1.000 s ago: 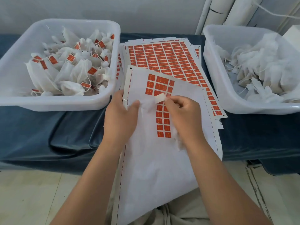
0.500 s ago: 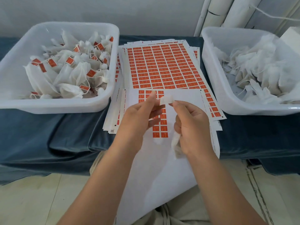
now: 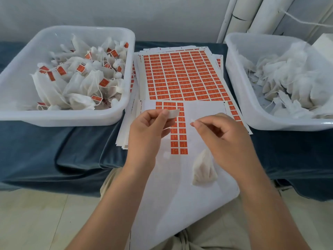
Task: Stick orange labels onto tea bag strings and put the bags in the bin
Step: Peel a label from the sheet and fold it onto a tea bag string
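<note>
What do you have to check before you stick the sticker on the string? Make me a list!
1. The left hand pinches the peeled label, pale back showing: ok.
2. The right hand pinches the thin white string end: ok.
3. The white mesh tea bag is clear of the label: ok.
4. Label touching string: not ok, a gap between them.
5. Sticky side facing string: cannot tell.
6. The white plastic bin of labelled bags has room: ok.

The person has bare forearms (image 3: 111,204) and wears what look like creased beige trousers (image 3: 207,238).
</note>
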Demonstrator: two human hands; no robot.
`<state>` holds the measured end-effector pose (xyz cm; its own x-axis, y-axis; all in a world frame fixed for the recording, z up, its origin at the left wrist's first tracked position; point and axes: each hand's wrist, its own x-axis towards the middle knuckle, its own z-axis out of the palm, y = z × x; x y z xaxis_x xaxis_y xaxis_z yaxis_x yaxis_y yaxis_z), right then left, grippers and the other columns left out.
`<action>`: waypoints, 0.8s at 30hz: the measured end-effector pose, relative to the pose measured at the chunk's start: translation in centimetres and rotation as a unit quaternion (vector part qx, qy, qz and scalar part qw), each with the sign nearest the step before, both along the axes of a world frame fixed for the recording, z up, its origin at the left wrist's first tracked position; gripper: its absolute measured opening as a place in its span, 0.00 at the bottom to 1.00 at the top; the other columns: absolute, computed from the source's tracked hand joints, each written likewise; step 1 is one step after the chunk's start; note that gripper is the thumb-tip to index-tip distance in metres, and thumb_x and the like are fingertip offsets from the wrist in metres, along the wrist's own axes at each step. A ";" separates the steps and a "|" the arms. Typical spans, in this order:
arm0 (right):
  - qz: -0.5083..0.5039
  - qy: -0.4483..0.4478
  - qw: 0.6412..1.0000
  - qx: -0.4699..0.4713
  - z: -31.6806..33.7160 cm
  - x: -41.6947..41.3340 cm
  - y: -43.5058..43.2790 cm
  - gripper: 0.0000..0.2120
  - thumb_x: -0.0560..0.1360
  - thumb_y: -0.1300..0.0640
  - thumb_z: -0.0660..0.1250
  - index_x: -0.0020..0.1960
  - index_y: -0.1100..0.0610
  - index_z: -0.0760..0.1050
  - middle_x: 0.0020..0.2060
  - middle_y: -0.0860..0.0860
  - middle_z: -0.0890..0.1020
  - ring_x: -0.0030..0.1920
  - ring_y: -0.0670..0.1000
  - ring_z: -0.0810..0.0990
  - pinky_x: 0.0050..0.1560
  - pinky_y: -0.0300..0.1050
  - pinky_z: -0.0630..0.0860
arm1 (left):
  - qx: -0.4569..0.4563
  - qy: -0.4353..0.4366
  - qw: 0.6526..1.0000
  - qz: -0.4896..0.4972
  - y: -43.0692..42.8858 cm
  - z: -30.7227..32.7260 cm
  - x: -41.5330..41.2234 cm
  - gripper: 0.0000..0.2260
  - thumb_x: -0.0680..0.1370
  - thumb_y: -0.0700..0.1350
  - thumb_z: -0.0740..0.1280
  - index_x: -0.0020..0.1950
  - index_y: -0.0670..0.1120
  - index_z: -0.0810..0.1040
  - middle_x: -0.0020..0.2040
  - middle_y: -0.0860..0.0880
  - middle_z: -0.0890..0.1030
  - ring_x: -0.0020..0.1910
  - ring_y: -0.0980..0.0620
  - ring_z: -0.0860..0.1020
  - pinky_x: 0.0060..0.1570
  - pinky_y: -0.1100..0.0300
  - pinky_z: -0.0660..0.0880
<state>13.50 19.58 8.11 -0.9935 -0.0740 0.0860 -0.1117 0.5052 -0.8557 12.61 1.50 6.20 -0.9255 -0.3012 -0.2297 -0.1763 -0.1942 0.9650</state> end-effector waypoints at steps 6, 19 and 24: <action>0.072 0.033 0.996 -0.044 2.9 -0.2 1.0 0.05 0.81 0.51 0.69 0.50 0.46 0.85 0.41 0.39 0.86 0.44 0.43 0.85 0.43 0.31 0.78 | -0.043 0.050 0.996 -0.066 1.3 0.2 0.2 0.05 0.84 0.47 0.69 0.54 0.48 0.83 0.49 0.53 0.89 0.49 0.53 0.88 0.49 0.61 0.85; 0.034 0.057 0.997 -0.050 3.1 -2.0 0.5 0.06 0.82 0.51 0.69 0.51 0.47 0.85 0.40 0.40 0.86 0.43 0.43 0.85 0.43 0.30 0.77 | -0.034 0.046 0.977 -0.205 2.2 0.6 0.3 0.06 0.86 0.47 0.65 0.55 0.45 0.79 0.50 0.51 0.89 0.50 0.50 0.89 0.58 0.54 0.82; 0.012 0.056 0.998 -0.035 2.9 -2.2 0.6 0.07 0.83 0.49 0.68 0.51 0.47 0.84 0.43 0.37 0.85 0.46 0.39 0.82 0.45 0.27 0.75 | -0.032 0.046 0.978 -0.201 2.0 0.4 0.5 0.06 0.86 0.47 0.66 0.54 0.47 0.79 0.50 0.53 0.89 0.49 0.50 0.89 0.57 0.53 0.82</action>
<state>11.33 20.20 11.00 -0.9756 -0.0865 0.2016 -0.2190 0.4404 -0.8707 13.08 3.50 6.61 -0.9878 0.0805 -0.1333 -0.1387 -0.0654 0.9882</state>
